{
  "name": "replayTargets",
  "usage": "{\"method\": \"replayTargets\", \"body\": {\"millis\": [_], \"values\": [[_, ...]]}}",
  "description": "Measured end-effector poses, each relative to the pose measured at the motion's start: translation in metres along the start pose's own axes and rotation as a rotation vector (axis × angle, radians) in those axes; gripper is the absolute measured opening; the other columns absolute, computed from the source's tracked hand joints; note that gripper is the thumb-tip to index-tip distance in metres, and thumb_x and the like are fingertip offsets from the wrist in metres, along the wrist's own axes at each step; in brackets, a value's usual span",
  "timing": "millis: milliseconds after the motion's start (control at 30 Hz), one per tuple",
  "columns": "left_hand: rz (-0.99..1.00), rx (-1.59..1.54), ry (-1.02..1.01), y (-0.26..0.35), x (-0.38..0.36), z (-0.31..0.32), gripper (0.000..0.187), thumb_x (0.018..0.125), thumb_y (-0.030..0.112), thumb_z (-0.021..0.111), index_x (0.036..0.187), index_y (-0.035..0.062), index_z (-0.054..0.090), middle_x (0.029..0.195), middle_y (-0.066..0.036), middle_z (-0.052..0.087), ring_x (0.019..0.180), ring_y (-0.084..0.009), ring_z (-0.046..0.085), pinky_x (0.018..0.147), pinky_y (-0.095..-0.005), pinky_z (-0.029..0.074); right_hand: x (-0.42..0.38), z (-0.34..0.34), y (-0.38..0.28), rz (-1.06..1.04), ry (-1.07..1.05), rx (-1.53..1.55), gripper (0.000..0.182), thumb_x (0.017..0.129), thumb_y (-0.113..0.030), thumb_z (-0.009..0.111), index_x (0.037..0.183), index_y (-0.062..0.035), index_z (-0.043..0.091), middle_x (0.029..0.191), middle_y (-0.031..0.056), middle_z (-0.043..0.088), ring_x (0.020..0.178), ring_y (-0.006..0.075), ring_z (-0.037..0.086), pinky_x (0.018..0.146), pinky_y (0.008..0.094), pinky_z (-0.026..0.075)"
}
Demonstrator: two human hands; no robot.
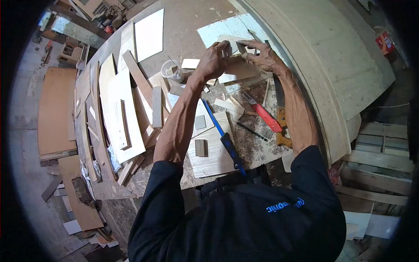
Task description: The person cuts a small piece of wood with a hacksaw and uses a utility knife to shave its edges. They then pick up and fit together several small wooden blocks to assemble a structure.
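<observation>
1. While both arms extend over the cluttered workbench (183, 26), the left hand (216, 56) is beyond the red-handled tool (266, 117) and to its left, fingers curled; whether it grips anything, I cannot tell.
2. The right hand (263, 56), straight beyond the red-handled tool, seems to pinch a small greyish piece (240, 48) between thumb and fingers.
3. That small piece sits between the two hands, beyond the red-handled tool; its exact shape is hard to make out.
4. A wooden piece (239, 70) lies just below the hands, between them and the red-handled tool.
5. Right beside the red-handled tool, on its right, is a wooden saw handle (282, 126).
6. A thin black stick (252, 131) lies near the red-handled tool, to its left and closer to the person.
7. Farther left of it are a long blue tool (227, 146) with a black grip and a clear plastic cup (173, 71).
</observation>
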State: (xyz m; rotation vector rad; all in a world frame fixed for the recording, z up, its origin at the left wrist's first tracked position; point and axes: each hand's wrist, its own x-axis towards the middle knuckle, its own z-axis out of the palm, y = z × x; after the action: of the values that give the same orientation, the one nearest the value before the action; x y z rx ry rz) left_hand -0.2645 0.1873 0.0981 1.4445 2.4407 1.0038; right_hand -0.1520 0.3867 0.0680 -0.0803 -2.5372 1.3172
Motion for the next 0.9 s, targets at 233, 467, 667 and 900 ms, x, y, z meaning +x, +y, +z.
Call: {"method": "replayTargets", "body": {"millis": [233, 467, 667, 900], "values": [[-0.002, 0.037, -0.008, 0.004, 0.001, 0.001, 0.048, 0.083, 0.003, 0.061, 0.130, -0.0028, 0.057, 0.125, -0.023, 0.062, 0.114, -0.0380, 0.061, 0.095, -0.0419, 0.049, 0.003, -0.002, 0.012, -0.083, 0.013, -0.063, 0.052, 0.087, -0.031, 0.072, 0.134, -0.0116, 0.059, 0.132, 0.0153, 0.062, 0.120, 0.0279, 0.059, 0.102, 0.0415, 0.048], [-0.011, 0.052, -0.001, 0.002, 0.004, 0.009, 0.044, 0.085, 0.003, 0.059, 0.129, -0.0014, 0.058, 0.125, -0.023, 0.061, 0.111, -0.0387, 0.063, 0.093, -0.0429, 0.051, 0.004, 0.000, 0.019, -0.056, 0.004, -0.068, 0.053, 0.087, -0.034, 0.073, 0.134, -0.0155, 0.060, 0.131, 0.0156, 0.062, 0.121, 0.0299, 0.058, 0.099, 0.0440, 0.051], [0.019, 0.079, -0.015, 0.001, 0.005, 0.009, 0.045, 0.083, 0.002, 0.060, 0.129, -0.0007, 0.058, 0.125, -0.022, 0.061, 0.111, -0.0388, 0.062, 0.093, -0.0426, 0.051, 0.001, -0.001, 0.016, -0.052, 0.006, -0.102, 0.052, 0.087, -0.033, 0.073, 0.134, -0.0163, 0.060, 0.134, 0.0148, 0.060, 0.121, 0.0300, 0.058, 0.099, 0.0441, 0.051], [-0.004, 0.078, -0.035, 0.004, 0.006, 0.008, 0.049, 0.080, -0.001, 0.061, 0.129, 0.0003, 0.058, 0.126, -0.021, 0.061, 0.113, -0.0377, 0.062, 0.095, -0.0417, 0.051, 0.001, -0.003, 0.014, -0.038, -0.021, -0.078, 0.053, 0.086, -0.032, 0.073, 0.134, -0.0135, 0.060, 0.135, 0.0151, 0.060, 0.122, 0.0302, 0.058, 0.100, 0.0429, 0.050]]}}
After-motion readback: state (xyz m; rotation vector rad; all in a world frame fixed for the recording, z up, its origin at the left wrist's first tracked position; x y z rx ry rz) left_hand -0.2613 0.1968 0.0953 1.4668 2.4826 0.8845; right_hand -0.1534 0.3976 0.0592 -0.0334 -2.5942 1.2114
